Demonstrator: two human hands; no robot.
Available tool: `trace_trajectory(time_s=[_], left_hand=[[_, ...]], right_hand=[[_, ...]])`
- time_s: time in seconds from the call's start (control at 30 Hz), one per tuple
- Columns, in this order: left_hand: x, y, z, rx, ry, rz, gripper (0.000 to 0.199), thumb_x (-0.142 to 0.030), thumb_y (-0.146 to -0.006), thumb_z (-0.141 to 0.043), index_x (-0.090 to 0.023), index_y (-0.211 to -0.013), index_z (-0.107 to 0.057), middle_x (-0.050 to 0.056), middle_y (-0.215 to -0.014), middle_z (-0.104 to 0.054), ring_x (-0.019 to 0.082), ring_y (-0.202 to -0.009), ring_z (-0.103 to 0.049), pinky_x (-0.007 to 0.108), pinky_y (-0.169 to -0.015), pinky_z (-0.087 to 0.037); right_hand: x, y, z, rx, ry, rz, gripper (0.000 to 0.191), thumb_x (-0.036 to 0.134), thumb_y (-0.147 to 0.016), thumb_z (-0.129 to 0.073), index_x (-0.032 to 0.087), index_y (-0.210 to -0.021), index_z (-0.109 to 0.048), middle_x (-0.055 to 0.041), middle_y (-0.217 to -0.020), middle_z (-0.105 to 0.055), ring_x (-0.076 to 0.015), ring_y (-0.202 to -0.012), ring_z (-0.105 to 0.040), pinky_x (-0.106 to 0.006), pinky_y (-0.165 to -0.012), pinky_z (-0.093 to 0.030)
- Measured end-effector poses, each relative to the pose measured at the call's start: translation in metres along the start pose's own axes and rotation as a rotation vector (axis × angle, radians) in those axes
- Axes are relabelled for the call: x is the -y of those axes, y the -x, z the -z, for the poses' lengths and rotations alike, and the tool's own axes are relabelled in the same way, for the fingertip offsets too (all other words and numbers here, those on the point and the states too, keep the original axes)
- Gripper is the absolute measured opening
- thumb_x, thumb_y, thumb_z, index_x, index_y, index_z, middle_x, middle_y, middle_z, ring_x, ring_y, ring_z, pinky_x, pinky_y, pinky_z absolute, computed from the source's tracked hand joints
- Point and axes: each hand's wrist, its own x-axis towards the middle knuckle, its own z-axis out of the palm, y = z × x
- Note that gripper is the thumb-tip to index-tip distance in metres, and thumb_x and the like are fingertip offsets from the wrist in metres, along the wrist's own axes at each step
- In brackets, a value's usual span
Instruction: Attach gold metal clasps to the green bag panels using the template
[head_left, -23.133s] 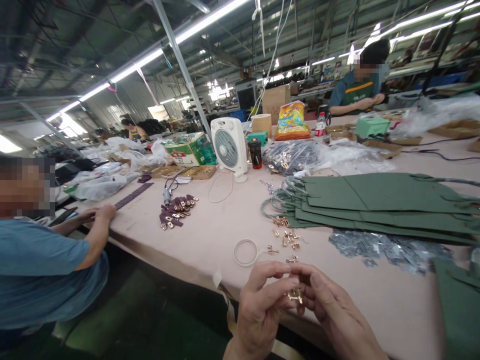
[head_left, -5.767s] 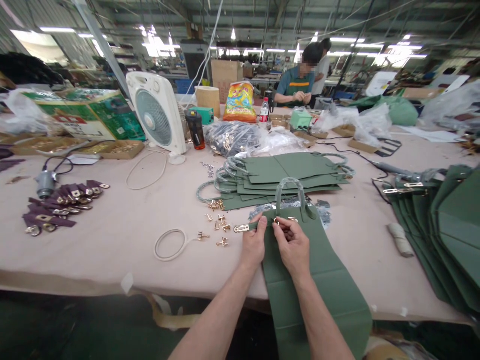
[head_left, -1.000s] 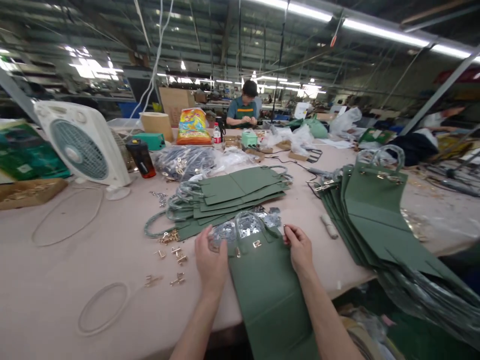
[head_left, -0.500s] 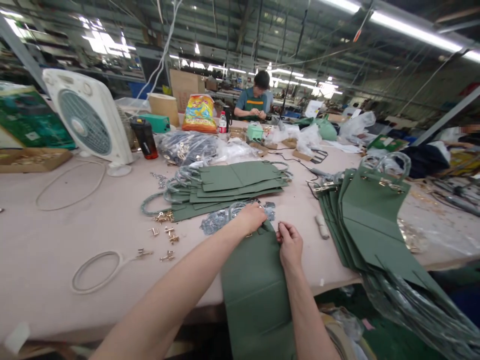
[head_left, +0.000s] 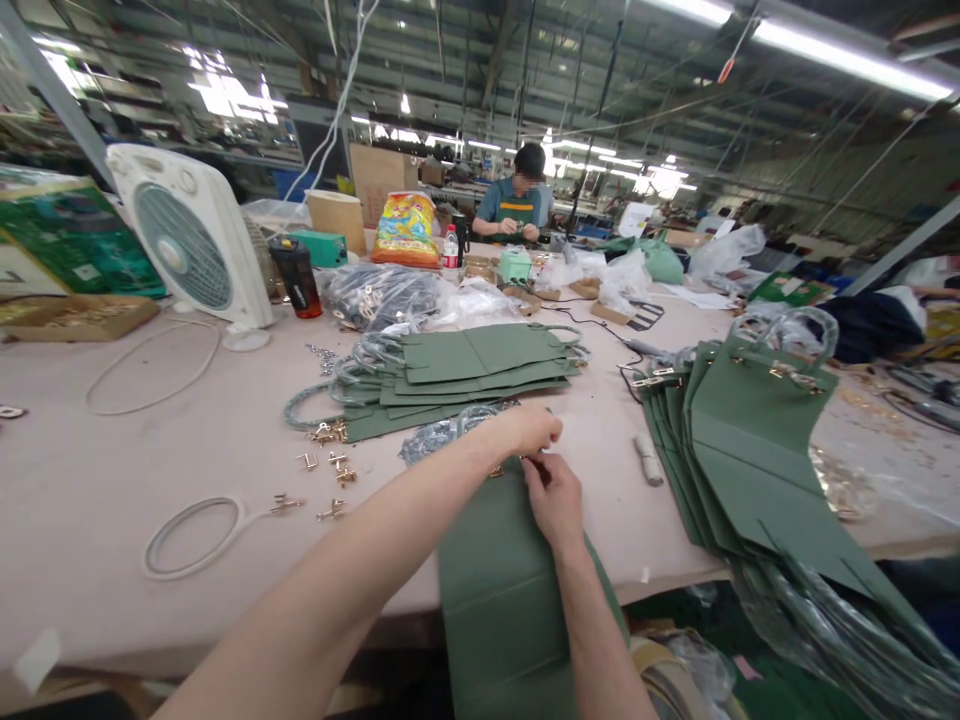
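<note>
A long green bag panel (head_left: 499,590) hangs over the table's front edge, between my forearms. At its top edge my hands are close together. My left hand (head_left: 534,430) is closed with fingers curled just above the right one; what it holds is hidden. My right hand (head_left: 556,495) pinches at the panel's top, where a tiny shiny spot shows by its fingertips; I cannot make out the piece. Behind my left wrist lies a plastic-wrapped handle (head_left: 435,435). A gold fitting (head_left: 495,471) shows on the panel beneath my left wrist.
Stacked green panels (head_left: 480,360) with wrapped handles lie ahead. More green bag pieces (head_left: 750,430) overhang the edge at right. Gold fittings (head_left: 341,470) and a white ring-shaped cord (head_left: 191,540) lie left. A fan (head_left: 187,240) stands farther back. A co-worker (head_left: 514,205) sits opposite.
My left hand has moved right, off the panel's top left part, to above my right hand. My right hand has shifted left onto the panel's top edge. The view has turned slightly.
</note>
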Motion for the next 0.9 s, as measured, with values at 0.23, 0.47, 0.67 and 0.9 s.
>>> trace_trajectory(time_s=[0.23, 0.47, 0.67, 0.9], left_hand=[[-0.004, 0.024, 0.002, -0.187, 0.082, 0.212, 0.031, -0.029, -0.103, -0.046, -0.018, -0.107, -0.075, 0.006, -0.09, -0.079, 0.02, -0.083, -0.075, 0.028, -0.08, -0.055], [0.012, 0.073, -0.02, -0.155, -0.063, 0.447, 0.03, -0.041, -0.075, -0.084, -0.015, -0.087, -0.076, 0.022, -0.102, -0.076, 0.04, -0.099, -0.073, 0.045, -0.086, -0.057], [0.014, 0.075, -0.034, -0.175, -0.052, 0.518, 0.053, -0.05, -0.067, -0.089, -0.015, -0.104, -0.075, 0.02, -0.115, -0.074, 0.039, -0.113, -0.068, 0.044, -0.096, -0.055], [0.024, 0.073, -0.041, -0.175, -0.033, 0.535, 0.053, -0.062, -0.065, -0.085, -0.022, -0.098, -0.077, 0.012, -0.108, -0.076, 0.036, -0.106, -0.071, 0.041, -0.089, -0.058]], right_hand=[[-0.021, -0.01, 0.006, -0.076, -0.05, -0.197, 0.035, 0.052, -0.086, -0.07, 0.02, -0.096, -0.077, -0.0072, -0.077, -0.074, -0.0231, -0.067, -0.065, -0.037, -0.07, -0.052], [-0.027, -0.016, 0.012, 0.017, -0.139, -0.255, 0.046, 0.06, -0.084, -0.072, 0.017, -0.099, -0.075, -0.0047, -0.072, -0.072, -0.0195, -0.06, -0.065, -0.031, -0.058, -0.053], [-0.025, -0.012, 0.01, 0.003, -0.082, -0.205, 0.044, 0.06, -0.083, -0.073, 0.019, -0.097, -0.075, -0.0074, -0.079, -0.074, -0.0212, -0.066, -0.066, -0.032, -0.059, -0.054], [-0.03, -0.01, 0.009, 0.012, 0.02, -0.127, 0.036, 0.054, -0.089, -0.068, 0.02, -0.098, -0.075, -0.0096, -0.091, -0.076, -0.0237, -0.075, -0.069, -0.036, -0.07, -0.057]])
